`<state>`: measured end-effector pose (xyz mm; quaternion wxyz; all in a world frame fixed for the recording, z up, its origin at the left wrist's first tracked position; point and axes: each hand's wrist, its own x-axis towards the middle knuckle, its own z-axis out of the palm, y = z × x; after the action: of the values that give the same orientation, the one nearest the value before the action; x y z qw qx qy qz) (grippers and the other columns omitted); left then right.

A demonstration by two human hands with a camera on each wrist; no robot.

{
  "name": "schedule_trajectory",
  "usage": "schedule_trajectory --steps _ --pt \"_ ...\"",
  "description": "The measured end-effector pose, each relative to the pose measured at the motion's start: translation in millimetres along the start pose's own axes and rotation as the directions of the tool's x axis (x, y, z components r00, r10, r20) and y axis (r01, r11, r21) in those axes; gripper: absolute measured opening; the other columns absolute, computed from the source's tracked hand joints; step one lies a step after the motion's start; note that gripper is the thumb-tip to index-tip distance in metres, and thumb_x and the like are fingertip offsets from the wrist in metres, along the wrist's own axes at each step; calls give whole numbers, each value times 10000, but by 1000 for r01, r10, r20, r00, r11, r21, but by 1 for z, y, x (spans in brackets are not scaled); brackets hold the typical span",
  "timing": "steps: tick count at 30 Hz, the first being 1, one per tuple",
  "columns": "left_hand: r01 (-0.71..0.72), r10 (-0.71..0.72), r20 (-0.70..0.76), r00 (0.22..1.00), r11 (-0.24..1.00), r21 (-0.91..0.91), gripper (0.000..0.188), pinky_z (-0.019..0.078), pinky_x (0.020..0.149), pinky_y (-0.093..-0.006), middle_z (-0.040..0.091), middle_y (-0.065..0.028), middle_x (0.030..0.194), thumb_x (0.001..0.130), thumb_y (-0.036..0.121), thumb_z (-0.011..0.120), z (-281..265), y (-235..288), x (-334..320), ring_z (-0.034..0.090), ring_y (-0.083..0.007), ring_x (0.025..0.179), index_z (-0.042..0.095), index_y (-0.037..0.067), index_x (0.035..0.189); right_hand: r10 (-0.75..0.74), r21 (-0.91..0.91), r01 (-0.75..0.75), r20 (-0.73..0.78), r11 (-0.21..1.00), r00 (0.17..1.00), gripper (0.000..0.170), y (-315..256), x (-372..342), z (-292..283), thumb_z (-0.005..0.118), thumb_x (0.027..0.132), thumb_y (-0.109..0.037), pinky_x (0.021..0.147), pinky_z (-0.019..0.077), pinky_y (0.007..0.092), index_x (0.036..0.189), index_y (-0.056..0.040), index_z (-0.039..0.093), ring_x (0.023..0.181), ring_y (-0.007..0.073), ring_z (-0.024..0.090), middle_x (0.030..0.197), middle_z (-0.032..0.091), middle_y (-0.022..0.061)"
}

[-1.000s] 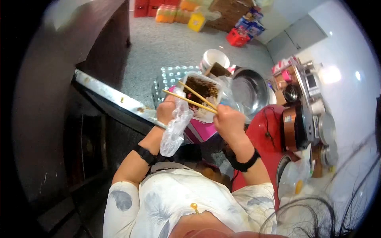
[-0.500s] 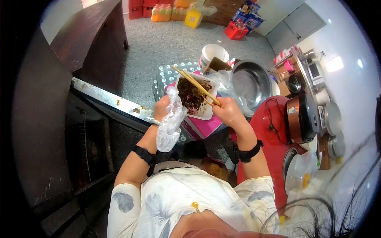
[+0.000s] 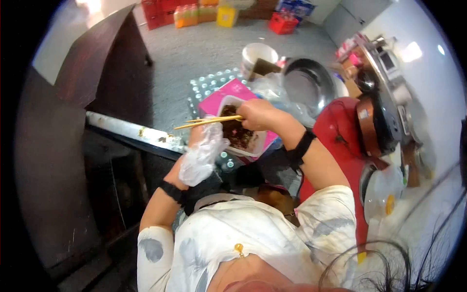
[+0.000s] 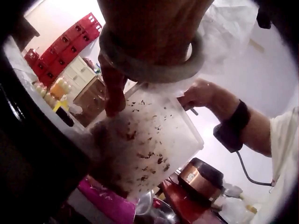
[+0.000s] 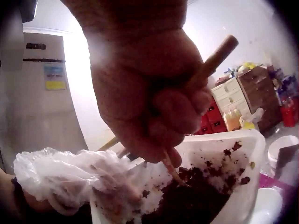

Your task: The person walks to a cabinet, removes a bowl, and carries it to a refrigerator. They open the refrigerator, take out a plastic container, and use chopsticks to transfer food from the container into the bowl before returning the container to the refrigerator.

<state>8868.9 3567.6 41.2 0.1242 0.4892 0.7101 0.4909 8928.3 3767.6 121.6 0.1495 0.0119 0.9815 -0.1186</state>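
Note:
My right hand (image 3: 260, 116) grips a pair of wooden chopsticks (image 3: 209, 120), whose long ends point left past the tub and over my left wrist. From its fingers a thin pinkish strip (image 5: 172, 169) hangs down to the dark food (image 5: 189, 200); I cannot tell what the strip is. The white plastic tub (image 3: 232, 100) has brown bits smeared inside its wall. At its left side my left hand (image 3: 195, 136) holds the tub, one finger (image 4: 114, 95) hooked at the edge. A crumpled clear plastic bag (image 3: 202, 155) hangs over that hand and wrist, hiding most fingers.
Beneath the tub is a pink box (image 3: 228, 91) on shrink-wrapped bottles (image 3: 198, 90). A steel basin (image 3: 309, 85) and white bucket (image 3: 258, 51) stand beyond. On the right is a red table (image 3: 335, 141) with a rice cooker (image 3: 372, 126); a metal-edged counter (image 3: 131, 130) lies left.
The right hand has moved up and left over the tub. The chopsticks have swung from slanting over the food to lying nearly level, pointing left. The left hand still holds the tub.

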Motion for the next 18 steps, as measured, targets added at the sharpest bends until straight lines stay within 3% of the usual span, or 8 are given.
schedule_trajectory --steps 1,2,7,10,11,13,14,18 --pt "196 -207 62 976 722 -663 138 455 501 -239 527 -68 794 829 94 551 15 -24 -8 521 -112 631 492 26 934 40 5 -40 -10 999 999 122 6 0 9 541 657 -137 605 436 433 731 -53 590 685 341 567 704 583 163" --pt "360 -299 246 922 423 -832 114 450 493 -234 517 -48 723 846 130 544 7 1 -7 517 -97 618 522 26 888 54 7 -54 -22 999 998 115 8 4 14 543 654 -135 602 439 430 722 -54 589 678 334 571 710 583 168" --pt "517 -499 225 837 585 -625 111 442 492 -218 510 -35 675 856 151 534 14 6 -8 513 -85 608 551 42 841 70 166 -92 133 982 989 182 27 -30 32 582 701 -190 610 454 423 819 -59 627 664 356 575 730 607 178" --pt "635 -557 325 764 563 -529 180 457 531 -237 551 -46 644 863 206 521 62 -13 4 545 -113 619 611 59 809 112 411 -179 183 894 977 190 41 -60 61 603 707 -175 548 432 368 812 -17 614 569 249 546 619 565 152" --pt "630 -559 316 766 559 -539 180 457 531 -237 551 -46 644 863 206 521 69 -18 -4 545 -113 619 611 59 809 134 457 -222 218 861 967 190 36 -68 62 604 716 -168 532 423 346 809 -3 610 550 196 527 588 547 129" --pt "335 -321 214 923 942 -31 189 478 582 -282 616 -69 754 853 227 518 77 -23 -17 585 -154 681 631 88 913 122 559 -235 233 795 965 184 39 -76 86 595 728 -145 514 403 307 807 22 603 548 122 468 565 508 46" --pt "473 -428 352 832 879 -49 242 483 651 -343 633 -112 860 819 241 527 80 -23 -16 612 -236 763 623 122 1007 142 573 -275 267 772 953 186 38 -78 93 594 727 -145 516 402 302 809 23 604 551 119 462 570 503 41" --pt "292 -288 269 919 956 28 293 475 623 -385 621 -166 816 736 360 549 99 -38 -30 607 -315 769 645 113 860 119 599 -321 352 734 929 202 39 -74 128 578 730 -127 541 411 285 836 43 599 578 113 463 597 502 40"
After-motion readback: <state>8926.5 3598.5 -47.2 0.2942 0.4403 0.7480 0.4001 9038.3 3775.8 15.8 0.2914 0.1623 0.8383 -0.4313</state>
